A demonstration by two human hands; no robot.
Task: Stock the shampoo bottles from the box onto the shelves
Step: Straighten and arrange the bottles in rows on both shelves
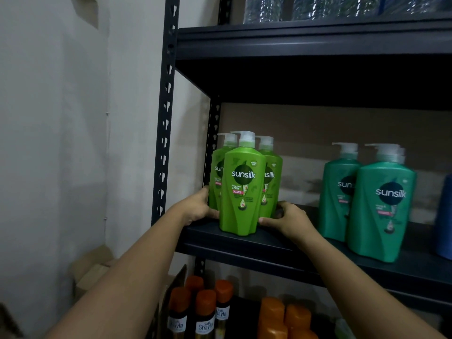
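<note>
Stocking well under way. Three light-green bottles upright at left end of middle shelf, one in front, two behind, touching. Left hand curled round base of left rear bottle, thumb against front one. Right hand gripping low on right side of cluster, fingers curled, thumb on front bottle's base. Probably squaring the group up or nudging it back. Darker green bottles already placed further right on same shelf, apart from the cluster. Blue bottle at far right edge, cropped. Orange-capped bottles on lower shelf. Cardboard flaps lower left, possibly the box; contents hidden, so remaining count unknown. Free shelf space between groups.
</note>
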